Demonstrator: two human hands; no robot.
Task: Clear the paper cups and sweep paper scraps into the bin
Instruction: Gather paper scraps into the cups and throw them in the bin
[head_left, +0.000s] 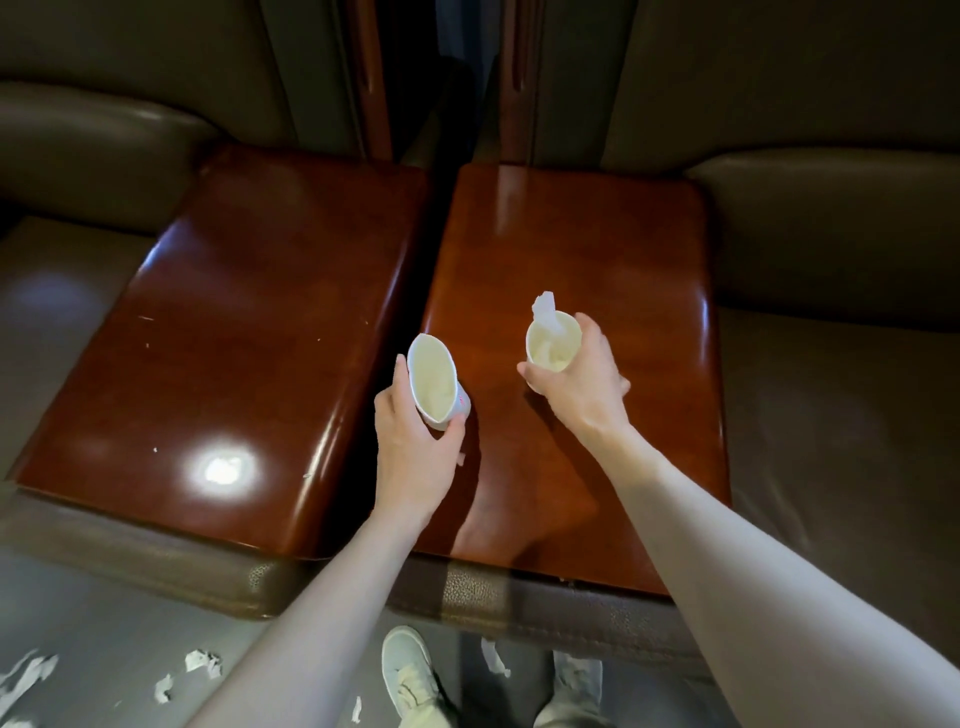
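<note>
My left hand (410, 441) grips a white paper cup (432, 382), tilted so its open mouth faces up and toward me, above the gap between two wooden tabletops. My right hand (582, 387) holds a second white paper cup (551, 345) upright over the right tabletop (597, 249); a crumpled white tissue (545, 307) sticks out of its mouth. White paper scraps (202, 662) lie on the grey floor at the lower left, and another scrap (493, 657) lies by my feet. No bin is in view.
Two glossy reddish-brown tabletops, the left one (234, 322) with tiny white specks, sit side by side between brown leather seats (831, 415). A padded leather edge (467, 587) runs along the front. My light shoe (410, 670) stands on the floor below.
</note>
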